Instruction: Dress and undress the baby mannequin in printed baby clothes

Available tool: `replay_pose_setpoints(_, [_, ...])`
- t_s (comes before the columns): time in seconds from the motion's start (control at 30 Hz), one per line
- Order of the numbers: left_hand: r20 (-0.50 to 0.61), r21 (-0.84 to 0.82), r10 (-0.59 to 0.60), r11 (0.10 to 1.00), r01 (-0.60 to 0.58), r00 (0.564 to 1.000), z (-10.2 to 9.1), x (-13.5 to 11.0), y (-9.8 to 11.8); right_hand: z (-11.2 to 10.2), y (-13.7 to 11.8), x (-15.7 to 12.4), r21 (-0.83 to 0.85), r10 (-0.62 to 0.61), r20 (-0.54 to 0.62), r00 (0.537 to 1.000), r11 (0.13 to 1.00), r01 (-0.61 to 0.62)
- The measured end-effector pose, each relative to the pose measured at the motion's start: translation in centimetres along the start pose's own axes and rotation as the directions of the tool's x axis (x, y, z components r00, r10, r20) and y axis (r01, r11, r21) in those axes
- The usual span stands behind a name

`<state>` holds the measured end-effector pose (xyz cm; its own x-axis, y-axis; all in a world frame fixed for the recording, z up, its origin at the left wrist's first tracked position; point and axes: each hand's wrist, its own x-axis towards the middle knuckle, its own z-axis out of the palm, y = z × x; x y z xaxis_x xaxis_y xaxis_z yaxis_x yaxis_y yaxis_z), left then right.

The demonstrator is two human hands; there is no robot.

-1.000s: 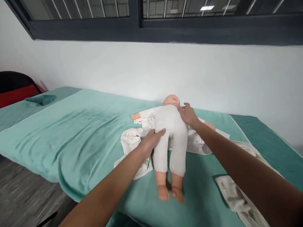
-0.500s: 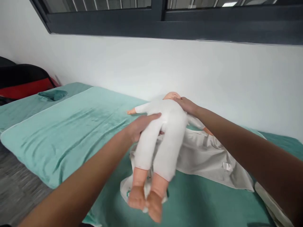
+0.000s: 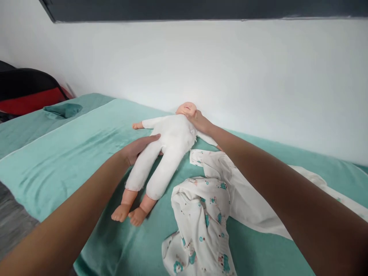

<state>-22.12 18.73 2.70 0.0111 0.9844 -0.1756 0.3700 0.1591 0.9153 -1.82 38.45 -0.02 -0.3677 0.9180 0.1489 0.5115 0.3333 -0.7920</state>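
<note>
A baby doll [image 3: 174, 132] with a white cloth body and pink head, hands and feet is on its back on the green sheet, legs toward me. My left hand [image 3: 140, 147] is closed around its hip and upper thigh, thumb on top and some fingers hidden underneath. At the neck, beside the chin, my right hand [image 3: 200, 122] grips the doll, with its fingers partly hidden behind the head. Right of the doll's legs lies a crumpled white baby garment [image 3: 201, 218] with teal animal prints; a plain pale part [image 3: 250, 207] stretches under my right forearm.
The green sheet [image 3: 86, 138] covers the bed up to a white wall [image 3: 258, 76]. A dark window frame [image 3: 172, 9] runs above. At the far left are a small folded teal cloth [image 3: 62, 110] and a black and red item [image 3: 31, 92]. Grey floor [image 3: 14, 214] shows at lower left.
Both hands have moved the doll left and down onto the sheet, off the white garment. The printed part of the garment is now uncovered. The view has tilted downward.
</note>
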Motion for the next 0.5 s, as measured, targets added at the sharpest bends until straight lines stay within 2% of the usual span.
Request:
replay_pose_setpoints(0.07, [-0.049, 0.077, 0.01, 0.997, -0.006, 0.999, -0.1, 0.0, -0.8, -1.3, 1.5, -1.4, -0.229, 0.034, 0.038, 0.999, 0.973, -0.025])
replay_pose_setpoints(0.13, [-0.246, 0.224, 0.015, 0.974, 0.042, 0.969, 0.2, -0.3, -1.5, -3.6, 3.3, -3.8, -0.42, 0.094, 0.055, 0.994, 0.905, -0.063])
replay_pose_setpoints(0.17, [-0.365, 0.329, 0.072, 0.943, 0.056, 0.928, 0.7, -0.8, -1.8, -5.0, 4.3, -5.4, -0.466, 0.124, 0.054, 0.991, 0.881, -0.085])
replay_pose_setpoints(0.2, [-0.437, 0.453, 0.186, 0.891, 0.036, 0.88, 1.3, -1.6, -2.0, -6.6, 5.2, -7.1, -0.507, 0.155, 0.045, 0.987, 0.855, -0.111])
replay_pose_setpoints(0.23, [-0.43, 0.588, 0.336, 0.808, -0.023, 0.838, 2.1, -2.7, -2.1, -8.3, 6.0, -8.9, -0.549, 0.194, 0.035, 0.98, 0.824, -0.144])
replay_pose_setpoints(0.27, [-0.337, 0.713, 0.487, 0.691, -0.12, 0.806, 3.1, -3.9, -2.2, -9.9, 6.7, -10.7, -0.591, 0.236, 0.026, 0.971, 0.787, -0.175])
replay_pose_setpoints(0.3, [-0.163, 0.795, 0.595, 0.552, -0.252, 0.787, 4.2, -5.3, -2.3, -11.4, 7.2, -12.6, -0.631, 0.271, 0.021, 0.962, 0.751, -0.197])
replay_pose_setpoints(0.33, [0.021, 0.827, 0.637, 0.421, -0.372, 0.77, 5.3, -6.7, -2.4, -12.7, 7.6, -14.4, -0.669, 0.302, 0.018, 0.953, 0.713, -0.213])
replay_pose_setpoints(0.37, [0.158, 0.829, 0.638, 0.329, -0.453, 0.753, 6.5, -8.0, -2.5, -13.7, 7.7, -16.1, -0.702, 0.323, 0.024, 0.946, 0.679, -0.214])
replay_pose_setpoints(0.43, [0.289, 0.812, 0.605, 0.256, -0.525, 0.742, 9.0, -9.9, -2.7, -14.9, 7.2, -19.3, -0.756, 0.333, 0.054, 0.941, 0.629, -0.179])
replay_pose_setpoints(0.5, [0.303, 0.798, 0.587, 0.274, -0.536, 0.751, 11.4, -10.8, -2.3, -14.8, 5.6, -22.2, -0.788, 0.287, 0.106, 0.952, 0.609, -0.096])
